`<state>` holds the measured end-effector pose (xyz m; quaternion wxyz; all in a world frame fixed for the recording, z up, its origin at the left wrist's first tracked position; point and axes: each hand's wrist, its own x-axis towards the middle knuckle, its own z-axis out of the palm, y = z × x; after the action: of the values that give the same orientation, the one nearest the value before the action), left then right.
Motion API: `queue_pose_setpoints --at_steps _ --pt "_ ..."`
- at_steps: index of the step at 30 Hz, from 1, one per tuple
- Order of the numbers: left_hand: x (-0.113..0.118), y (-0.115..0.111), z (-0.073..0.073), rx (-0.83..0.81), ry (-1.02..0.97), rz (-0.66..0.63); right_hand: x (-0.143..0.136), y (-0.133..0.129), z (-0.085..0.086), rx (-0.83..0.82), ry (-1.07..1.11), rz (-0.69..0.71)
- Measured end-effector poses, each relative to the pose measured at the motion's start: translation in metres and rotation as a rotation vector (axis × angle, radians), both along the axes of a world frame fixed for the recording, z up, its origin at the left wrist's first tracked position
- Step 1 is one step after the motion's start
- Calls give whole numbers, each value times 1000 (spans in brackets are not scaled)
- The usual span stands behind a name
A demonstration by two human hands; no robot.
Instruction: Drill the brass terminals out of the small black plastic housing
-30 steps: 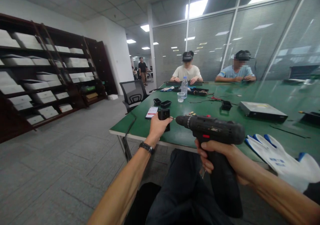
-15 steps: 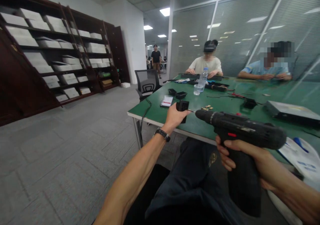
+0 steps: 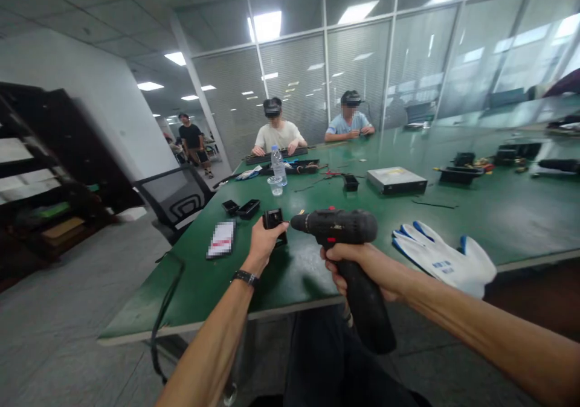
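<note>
Swung view rightward since the earlier frame, bringing white glove well into sight. Holding black block between thumb and fingers of left hand, over green table; gripping black drill in right hand, tip toward block. See open tabletop running from block to near edge. Noted two small black trays farther left, clear cup beside bottle; cannot make out contents
</note>
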<state>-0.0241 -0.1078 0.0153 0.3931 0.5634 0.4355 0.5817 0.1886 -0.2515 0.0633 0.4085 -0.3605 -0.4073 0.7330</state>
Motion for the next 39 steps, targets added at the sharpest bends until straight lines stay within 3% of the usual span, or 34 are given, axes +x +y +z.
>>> queue_pose_setpoints --at_steps 3,7,11,18,21,25,28,35,39 --pt "2 19 -6 -46 6 3 10 27 2 -119 119 30" --pt "2 29 -10 -46 16 50 19 43 3 -141 152 65" --pt "1 30 -8 15 22 101 22 46 8 -112 72 108" --pt "1 29 -3 -25 -17 115 22 55 12 -72 -126 134" --pt "-1 29 -2 -45 -23 125 20 59 11 12 -234 156" --pt "-2 30 -2 -16 -31 141 17 60 14 251 -456 199" --pt "-1 30 -4 -47 -42 150 13 57 17 324 -485 171" --pt "-3 28 -7 -85 -41 160 8 57 17 -15 -112 134" --pt "-2 32 -10 -124 -62 148 13 64 21 -107 -44 113"
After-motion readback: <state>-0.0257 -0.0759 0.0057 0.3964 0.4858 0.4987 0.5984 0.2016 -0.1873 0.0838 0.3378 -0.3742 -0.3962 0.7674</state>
